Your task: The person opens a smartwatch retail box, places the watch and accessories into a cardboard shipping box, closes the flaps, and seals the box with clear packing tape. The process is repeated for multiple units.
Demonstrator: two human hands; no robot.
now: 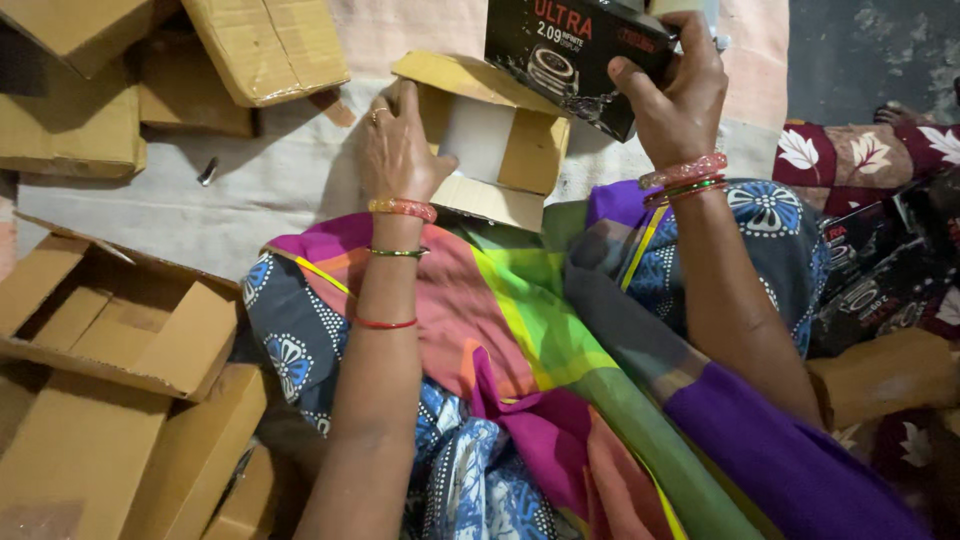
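We look down over our own lap, draped in bright multicoloured cloth (520, 340), as we sit on a floor covered by a pale sheet (270, 180).

At far left, flat and part-folded brown cardboard cartons lie about: a stack at the top left (70, 120), one tilted carton above it (270, 45), and an open, empty carton with raised flaps at lower left (130, 320). None of these seems filled yet, so we judge that much packing is left. A small dark object (208, 171), too small to tell, lies on the sheet.

Moving toward the centre, our left hand (398, 150) presses flat against the side of a small open cardboard carton (500, 140), steadying it; its grip is spread and closes on nothing. The carton stands just beyond our knees, its top flap lifted, with a white inner piece (477, 135) showing inside. It looks to hold no product yet.

Right of centre, our right hand (680, 95) holds a black rectangular product box (575, 45), fingers wrapped round its end. The box hangs just above and to the right of the open carton, not yet inside. It is glossy black with red and white lettering and a picture of a round metal item.

At far right, more black boxes of the same kind (880, 280) lie heaped beside our knee, next to a dark red cloth with white leaf shapes (860, 150) and another brown carton (880, 375). They seem to await packing.
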